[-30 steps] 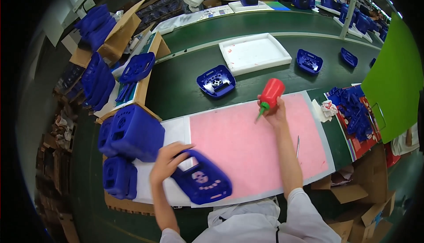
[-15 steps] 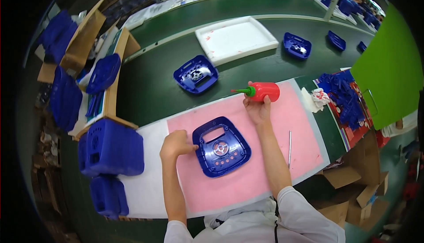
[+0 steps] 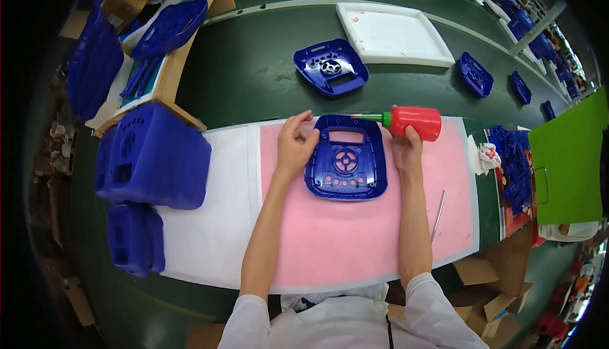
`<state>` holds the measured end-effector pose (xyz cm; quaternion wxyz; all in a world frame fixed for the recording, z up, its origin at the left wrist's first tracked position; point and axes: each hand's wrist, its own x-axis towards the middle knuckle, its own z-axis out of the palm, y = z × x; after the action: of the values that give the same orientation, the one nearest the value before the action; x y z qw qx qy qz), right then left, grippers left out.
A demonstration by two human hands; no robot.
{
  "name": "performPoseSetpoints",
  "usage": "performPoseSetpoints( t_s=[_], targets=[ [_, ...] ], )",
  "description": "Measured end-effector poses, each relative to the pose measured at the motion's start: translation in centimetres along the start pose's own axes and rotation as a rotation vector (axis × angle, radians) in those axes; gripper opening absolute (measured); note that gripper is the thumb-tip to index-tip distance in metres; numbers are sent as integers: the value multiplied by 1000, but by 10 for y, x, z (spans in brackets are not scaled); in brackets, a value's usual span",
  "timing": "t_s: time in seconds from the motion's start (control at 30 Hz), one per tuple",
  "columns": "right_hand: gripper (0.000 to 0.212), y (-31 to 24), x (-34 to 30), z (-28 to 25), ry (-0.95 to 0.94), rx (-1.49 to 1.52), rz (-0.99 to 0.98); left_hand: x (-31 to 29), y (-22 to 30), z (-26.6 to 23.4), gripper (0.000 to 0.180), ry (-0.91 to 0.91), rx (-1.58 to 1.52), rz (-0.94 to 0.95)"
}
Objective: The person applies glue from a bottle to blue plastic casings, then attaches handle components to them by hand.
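Note:
A blue molded plastic panel (image 3: 346, 181) lies on the pink cloth in front of me, with a handle opening, a round grille and a row of holes. My right hand (image 3: 407, 146) grips a red squeeze bottle (image 3: 415, 122) on its side. The bottle's green nozzle (image 3: 379, 118) points left, its tip over the panel's far edge. At the panel's upper left edge is my left hand (image 3: 296, 146), fingers partly bent and thumb apart from them. The thumb is close to the rim; whether it touches, I cannot tell.
A thin metal rod (image 3: 438, 216) lies right on the pink cloth (image 3: 330, 247). Blue plastic housings (image 3: 158, 159) stand left. Beyond are another blue panel (image 3: 331, 67) and a white tray (image 3: 399, 35). A crumpled wipe (image 3: 488, 156) and blue strips (image 3: 512, 171) sit right, beside a green board (image 3: 568, 159).
The view has shifted. The bottle has come left and its nozzle tip is now over the panel's far edge. My left hand has moved up along the panel's left side, fingers less curled.

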<state>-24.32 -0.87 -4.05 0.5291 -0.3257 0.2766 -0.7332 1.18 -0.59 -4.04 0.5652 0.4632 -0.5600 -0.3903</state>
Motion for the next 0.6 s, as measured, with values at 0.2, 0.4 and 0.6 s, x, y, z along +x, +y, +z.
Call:
performPoseSetpoints(
  t_s=[0.2, 0.4, 0.6],
  targets=[
    [45, -3, -9, 17, -3, -266, 130, -1, -2, 3, 41, -30, 73, -51],
    [49, 1, -9, 18, -33, -288, 96, -1, -3, 5, 39, 4, 62, -79],
    [50, 3, -8, 18, -69, -294, 90, -2, -6, 4, 38, -7, 76, -98]
  ],
)
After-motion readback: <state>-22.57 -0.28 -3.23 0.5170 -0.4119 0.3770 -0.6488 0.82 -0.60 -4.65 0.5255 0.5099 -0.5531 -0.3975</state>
